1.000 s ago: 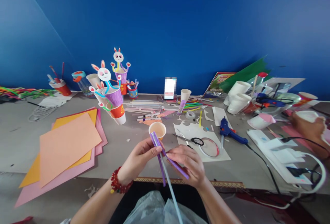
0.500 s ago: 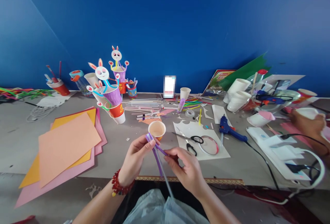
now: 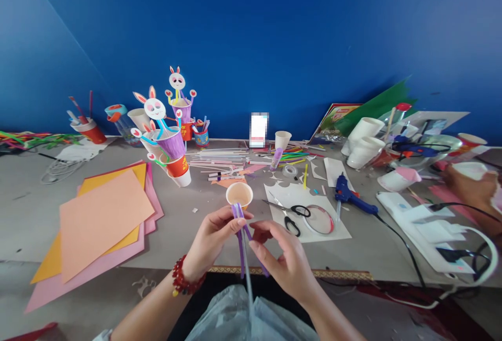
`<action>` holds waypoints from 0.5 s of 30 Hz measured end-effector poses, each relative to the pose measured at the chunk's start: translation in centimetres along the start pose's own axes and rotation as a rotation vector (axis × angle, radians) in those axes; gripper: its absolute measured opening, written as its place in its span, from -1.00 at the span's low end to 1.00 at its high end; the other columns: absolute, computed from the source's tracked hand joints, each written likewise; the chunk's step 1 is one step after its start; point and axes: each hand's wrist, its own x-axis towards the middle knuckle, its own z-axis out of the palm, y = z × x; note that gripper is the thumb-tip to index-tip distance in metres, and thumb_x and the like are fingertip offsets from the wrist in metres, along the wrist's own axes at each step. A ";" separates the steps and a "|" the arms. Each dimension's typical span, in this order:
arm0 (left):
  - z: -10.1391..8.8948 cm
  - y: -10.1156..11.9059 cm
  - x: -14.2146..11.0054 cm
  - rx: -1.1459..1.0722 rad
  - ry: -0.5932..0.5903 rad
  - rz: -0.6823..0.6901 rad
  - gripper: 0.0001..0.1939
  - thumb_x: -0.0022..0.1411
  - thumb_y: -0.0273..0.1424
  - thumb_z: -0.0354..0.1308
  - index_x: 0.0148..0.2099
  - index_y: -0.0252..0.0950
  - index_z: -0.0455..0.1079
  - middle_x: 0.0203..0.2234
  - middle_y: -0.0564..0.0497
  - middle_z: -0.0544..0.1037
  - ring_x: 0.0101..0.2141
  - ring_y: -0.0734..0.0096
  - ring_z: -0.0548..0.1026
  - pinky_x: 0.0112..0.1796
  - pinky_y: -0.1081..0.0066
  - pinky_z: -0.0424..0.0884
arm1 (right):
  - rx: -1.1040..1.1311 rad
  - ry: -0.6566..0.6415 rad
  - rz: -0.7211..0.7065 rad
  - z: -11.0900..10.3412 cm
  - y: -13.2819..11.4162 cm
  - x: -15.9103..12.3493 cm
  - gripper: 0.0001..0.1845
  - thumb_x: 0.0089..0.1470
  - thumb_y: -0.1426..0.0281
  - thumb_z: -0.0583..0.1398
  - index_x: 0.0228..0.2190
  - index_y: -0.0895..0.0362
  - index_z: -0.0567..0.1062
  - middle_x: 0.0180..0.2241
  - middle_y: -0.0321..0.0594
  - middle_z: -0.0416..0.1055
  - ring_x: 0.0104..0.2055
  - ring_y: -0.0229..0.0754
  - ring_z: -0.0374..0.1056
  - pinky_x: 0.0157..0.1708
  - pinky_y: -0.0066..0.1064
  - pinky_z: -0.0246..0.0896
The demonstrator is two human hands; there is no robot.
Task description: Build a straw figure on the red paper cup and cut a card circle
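Close in front of the table edge, my left hand point(image 3: 221, 231) pinches a small bundle between thumb and fingers. The bundle holds shiny purple straws point(image 3: 240, 252) folded at the top, with a thin grey-white stick point(image 3: 249, 283) hanging down towards my lap. My right hand point(image 3: 274, 249) is just to the right, fingers curved and apart, its thumb and forefinger beside the right purple strand. Just beyond the bundle stands a paper cup point(image 3: 240, 193), its open mouth up. Black-handled scissors point(image 3: 292, 213) lie on cut white paper point(image 3: 329, 226) to the right.
Coloured paper sheets point(image 3: 105, 220) lie left; behind them stand rabbit-topped cup figures point(image 3: 172, 142). Loose straws point(image 3: 219, 158) and tape point(image 3: 289, 171) are behind the cup. To the right are a blue glue gun point(image 3: 349, 197), a corded power strip point(image 3: 423, 234) and another person's hand point(image 3: 476, 189).
My left hand has moved slightly right and turned the bundle more upright. The right purple strand, pinched by my right hand before, now hangs down past its thumb.
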 end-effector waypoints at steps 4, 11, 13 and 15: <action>0.5 -0.5 0.3 0.052 -0.061 0.061 -0.59 0.10 -0.29 0.37 0.00 -0.28 0.51 -0.35 -0.04 0.58 -0.31 0.31 0.51 -0.24 0.37 0.44 | 0.244 -0.051 0.115 0.2 -0.1 1.2 -0.80 0.21 0.25 0.21 -0.23 0.13 0.46 -0.34 -0.21 0.47 -0.35 -0.23 0.39 -0.33 -0.44 0.33; 0.8 -1.3 -0.3 0.305 -0.138 0.211 -0.63 0.15 -0.39 0.33 0.01 -0.26 0.37 -0.40 0.07 0.49 -0.37 0.44 0.46 -0.27 0.45 0.42 | 0.476 0.008 0.231 0.2 0.8 2.2 -0.71 0.14 0.22 0.27 -0.47 0.14 0.39 -0.52 -0.36 0.26 -0.49 -0.35 0.18 -0.49 -0.54 0.13; 0.6 -1.3 -0.6 0.328 -0.185 0.167 -0.80 0.19 -0.35 0.30 -0.17 -0.30 0.43 -0.43 0.04 0.51 -0.40 0.46 0.45 -0.32 0.47 0.39 | 0.478 0.062 0.233 -0.2 0.8 2.3 -0.72 0.14 0.22 0.27 -0.46 0.14 0.40 -0.53 -0.36 0.27 -0.50 -0.35 0.18 -0.50 -0.54 0.15; 0.5 -1.4 -0.8 0.350 -0.176 0.152 -0.82 0.24 -0.30 0.25 -0.31 -0.32 0.43 -0.48 0.04 0.50 -0.45 0.48 0.42 -0.38 0.50 0.35 | 0.473 0.070 0.236 -0.5 0.6 2.3 -0.74 0.12 0.21 0.29 -0.43 0.14 0.43 -0.52 -0.35 0.30 -0.50 -0.34 0.21 -0.50 -0.53 0.18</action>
